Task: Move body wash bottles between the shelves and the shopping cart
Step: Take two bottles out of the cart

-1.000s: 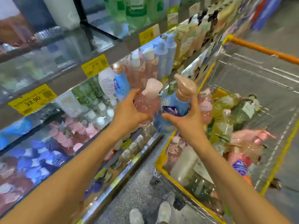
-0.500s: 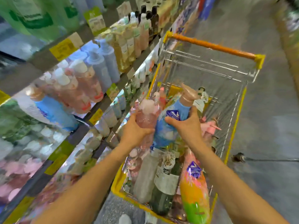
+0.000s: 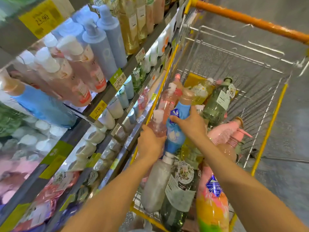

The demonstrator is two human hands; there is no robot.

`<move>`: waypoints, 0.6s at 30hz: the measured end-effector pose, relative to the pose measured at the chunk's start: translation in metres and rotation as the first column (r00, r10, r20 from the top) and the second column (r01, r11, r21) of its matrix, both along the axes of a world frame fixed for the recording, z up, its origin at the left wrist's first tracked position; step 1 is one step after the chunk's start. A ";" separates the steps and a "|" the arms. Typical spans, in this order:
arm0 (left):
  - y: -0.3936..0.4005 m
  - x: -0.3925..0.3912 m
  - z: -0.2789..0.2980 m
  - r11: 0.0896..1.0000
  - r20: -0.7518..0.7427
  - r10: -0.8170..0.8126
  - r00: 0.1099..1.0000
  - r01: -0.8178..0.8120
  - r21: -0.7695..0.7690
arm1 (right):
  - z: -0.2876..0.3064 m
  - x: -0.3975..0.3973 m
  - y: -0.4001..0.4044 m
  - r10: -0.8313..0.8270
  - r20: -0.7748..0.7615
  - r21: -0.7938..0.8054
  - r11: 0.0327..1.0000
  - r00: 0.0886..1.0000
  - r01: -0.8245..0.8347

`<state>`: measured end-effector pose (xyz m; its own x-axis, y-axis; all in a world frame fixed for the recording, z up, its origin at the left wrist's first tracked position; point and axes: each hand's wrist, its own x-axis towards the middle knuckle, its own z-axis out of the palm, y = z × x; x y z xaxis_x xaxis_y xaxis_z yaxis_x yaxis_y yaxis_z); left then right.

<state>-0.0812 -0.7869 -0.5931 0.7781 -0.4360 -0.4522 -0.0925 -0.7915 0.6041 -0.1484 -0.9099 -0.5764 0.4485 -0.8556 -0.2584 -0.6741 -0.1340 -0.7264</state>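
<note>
hands over the cart, both full. the left hand is wrapped round the base of a pink bottle, which stands nearly upright just inside the cart's left rim, white pump on top. the right hand grips a blue bottle across its upper body, fingers curled over the label, tan pump pointing toward the far end. the two bottles touch side by side, held above the pile.

the near end and the left side of the cart are crowded: a grey bottle and a dark green bottle lie against the near-left corner, a pink-orange bottle lies along the near edge beneath the right forearm, and a pink pump bottle lies toward the right side. a clear green bottle and a yellow one sit further up. the far right part of the basket, below the orange handle, shows bare wire.

the shelves run close along the cart's left rim, their edges packed with bottles and yellow price tags.
</note>
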 end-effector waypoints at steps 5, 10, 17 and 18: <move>0.002 -0.005 -0.017 0.995 -0.023 -0.023 0.999 0.021 -0.100 | -0.003 0.009 -0.013 0.038 -0.126 0.040 0.999 0.991 -0.033; 0.017 -0.010 -0.026 0.989 0.027 -0.030 0.999 0.033 -0.144 | -0.008 0.008 -0.006 0.110 -0.206 0.089 0.992 0.972 -0.093; 0.024 0.010 -0.009 0.991 0.152 -0.134 0.979 0.137 -0.010 | -0.013 -0.005 0.009 0.132 -0.195 0.054 0.991 0.972 -0.124; 0.023 0.015 -0.005 0.988 0.165 -0.154 0.974 0.155 0.006 | -0.011 -0.007 0.010 0.132 -0.207 0.023 0.991 0.969 -0.130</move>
